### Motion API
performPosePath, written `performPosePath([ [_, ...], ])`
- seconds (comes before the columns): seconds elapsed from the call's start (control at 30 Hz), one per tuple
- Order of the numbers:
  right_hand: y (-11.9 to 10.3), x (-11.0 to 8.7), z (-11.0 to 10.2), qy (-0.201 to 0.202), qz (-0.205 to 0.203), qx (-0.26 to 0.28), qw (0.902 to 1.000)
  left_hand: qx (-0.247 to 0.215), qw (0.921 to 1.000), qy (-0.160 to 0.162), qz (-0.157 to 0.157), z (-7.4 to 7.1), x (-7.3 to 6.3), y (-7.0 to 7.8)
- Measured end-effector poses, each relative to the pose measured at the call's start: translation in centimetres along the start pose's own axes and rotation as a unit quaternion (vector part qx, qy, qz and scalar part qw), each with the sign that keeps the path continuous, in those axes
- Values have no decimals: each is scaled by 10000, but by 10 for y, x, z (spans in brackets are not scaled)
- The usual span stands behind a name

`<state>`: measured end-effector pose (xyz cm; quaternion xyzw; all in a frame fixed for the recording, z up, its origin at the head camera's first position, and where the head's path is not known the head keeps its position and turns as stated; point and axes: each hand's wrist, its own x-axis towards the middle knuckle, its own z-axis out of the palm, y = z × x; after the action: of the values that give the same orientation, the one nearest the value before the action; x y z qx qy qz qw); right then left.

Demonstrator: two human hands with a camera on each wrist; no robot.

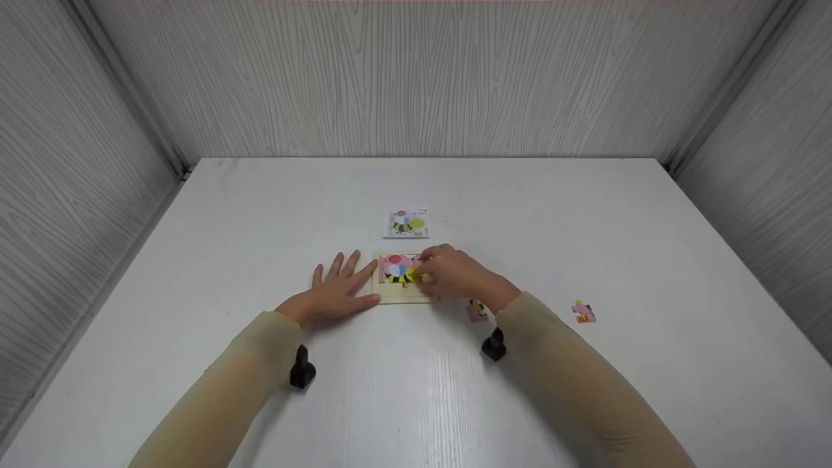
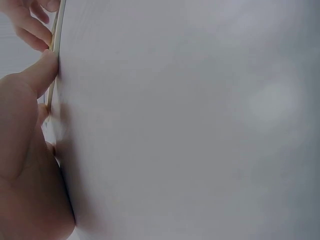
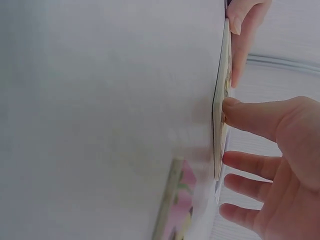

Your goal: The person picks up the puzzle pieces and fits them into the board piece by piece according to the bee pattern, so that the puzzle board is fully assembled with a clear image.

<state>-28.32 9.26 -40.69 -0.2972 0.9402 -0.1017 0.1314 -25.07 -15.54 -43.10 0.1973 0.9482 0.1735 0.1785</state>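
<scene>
A shallow wooden puzzle tray (image 1: pixel 403 297) lies flat with a bee picture (image 1: pixel 398 268) across its upper part. My left hand (image 1: pixel 333 294) rests spread at the tray's left side, with the thumb and a fingertip against its edge. Reaching over from the right, my right hand (image 1: pixel 450 273) has its fingertips on the yellow puzzle piece (image 1: pixel 414 273) at the picture's right end. In the right wrist view its thumb (image 3: pixel 255 115) touches the tray face, and extended fingers (image 3: pixel 247 187) reach down around the tray's right end. The right hand covers part of the picture.
Behind the tray lies a picture card (image 1: pixel 406 224) with the same bee design. One loose pink puzzle piece (image 1: pixel 476 313) sits near the right wrist, and another loose piece (image 1: pixel 584 312) lies farther right. Panelled walls (image 1: pixel 416 78) border the white table (image 1: pixel 390 390).
</scene>
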Motion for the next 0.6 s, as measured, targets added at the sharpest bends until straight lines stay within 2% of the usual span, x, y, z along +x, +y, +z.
performPosePath([
  [0.17, 5, -3, -1, 190, -67, 232, 9995, 17, 10000, -25, -30, 1, 1, -1],
  [0.37, 12, -11, -5, 419, 60, 577, 9974, 26, 10000, -29, -56, 1, 1, -2],
  [0.6, 21, -21, -4, 612, -131, 472, 9969, -14, 9999, -64, -77, 0, 0, 2],
])
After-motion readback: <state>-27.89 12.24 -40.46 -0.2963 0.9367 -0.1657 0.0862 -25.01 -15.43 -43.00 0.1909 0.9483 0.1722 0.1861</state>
